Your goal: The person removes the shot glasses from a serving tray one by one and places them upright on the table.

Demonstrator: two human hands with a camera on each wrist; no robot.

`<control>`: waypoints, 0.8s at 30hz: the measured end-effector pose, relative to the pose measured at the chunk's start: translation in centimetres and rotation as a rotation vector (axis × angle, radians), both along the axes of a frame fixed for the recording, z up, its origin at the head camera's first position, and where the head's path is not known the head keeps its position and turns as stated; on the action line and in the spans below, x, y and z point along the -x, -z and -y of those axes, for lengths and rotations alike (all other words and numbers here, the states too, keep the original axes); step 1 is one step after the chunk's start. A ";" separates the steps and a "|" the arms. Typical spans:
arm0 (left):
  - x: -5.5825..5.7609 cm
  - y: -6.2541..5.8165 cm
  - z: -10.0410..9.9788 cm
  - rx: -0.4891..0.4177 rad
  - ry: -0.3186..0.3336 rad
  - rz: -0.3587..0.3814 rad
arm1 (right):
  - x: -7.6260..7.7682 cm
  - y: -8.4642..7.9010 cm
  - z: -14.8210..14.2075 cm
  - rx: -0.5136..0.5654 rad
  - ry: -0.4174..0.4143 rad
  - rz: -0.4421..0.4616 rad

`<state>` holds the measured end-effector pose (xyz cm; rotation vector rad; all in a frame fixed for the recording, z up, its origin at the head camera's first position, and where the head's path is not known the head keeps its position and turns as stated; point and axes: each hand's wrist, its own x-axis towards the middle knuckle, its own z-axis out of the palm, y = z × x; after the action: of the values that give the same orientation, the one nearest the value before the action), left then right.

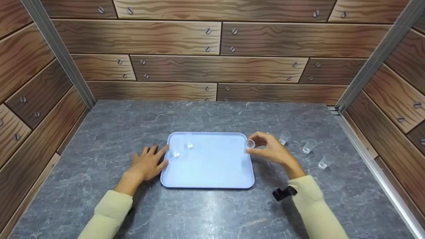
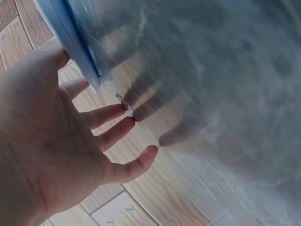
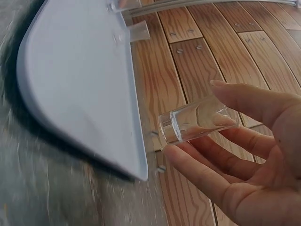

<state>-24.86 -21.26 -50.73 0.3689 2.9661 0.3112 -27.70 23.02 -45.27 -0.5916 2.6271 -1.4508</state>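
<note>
We see the right hand (image 1: 270, 150) pinching a cup (image 1: 250, 144) over the right rim of the tray (image 1: 209, 169) — two cups (image 1: 189, 144) stand on its left part, three cups (image 1: 309, 146) on the table (image 1: 209, 212) to the right. The left hand (image 1: 145, 165), fingers spread, touches the left rim.

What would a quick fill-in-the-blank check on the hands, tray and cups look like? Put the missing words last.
The right hand holds a clear cup between its fingers and ____.
The hand touching the rim of the tray is the person's ____ one.
Exactly ____ upright cups stand on the tray.
Other cups stand on the table, to the person's ____ of the tray.

Missing words: thumb; left; two; right.
</note>
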 end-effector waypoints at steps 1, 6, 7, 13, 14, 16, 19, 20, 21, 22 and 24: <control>0.0 0.0 0.0 0.001 0.003 0.001 | -0.1 0.0 -0.5 -0.007 0.009 0.000; 0.0 -0.3 0.1 0.008 0.003 0.003 | -0.5 0.3 -2.9 -0.025 0.059 0.002; 0.0 -0.3 0.1 0.011 0.003 0.002 | -0.6 0.3 -3.3 -0.030 0.068 0.001; 0.0 -0.1 0.1 0.011 0.001 0.004 | -1.1 0.9 -6.2 -0.081 0.116 -0.001; -0.1 -0.1 0.1 0.010 0.003 0.003 | -1.1 1.0 -6.7 -0.088 0.128 0.002; -0.1 0.0 0.0 0.006 0.006 0.000 | -1.3 1.2 -7.7 -0.092 0.150 0.009; -0.1 0.0 0.0 0.003 0.007 -0.004 | -1.4 1.5 -9.0 -0.111 0.181 0.010; -0.1 0.0 0.0 0.003 0.006 -0.005 | -1.5 1.6 -9.4 -0.122 0.193 0.009; -0.1 0.0 0.0 0.003 0.005 -0.005 | -1.5 1.6 -9.8 -0.135 0.205 0.008; -0.2 0.0 0.0 0.003 0.005 -0.005 | -1.5 1.7 -10.1 -0.153 0.218 0.010; -0.2 0.0 0.0 0.003 0.004 -0.002 | -1.5 1.7 -10.6 -0.188 0.248 0.013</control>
<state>-24.69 -21.24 -50.73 0.3750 2.9676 0.3055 -26.22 33.64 -46.98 -0.2439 2.8658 -1.2339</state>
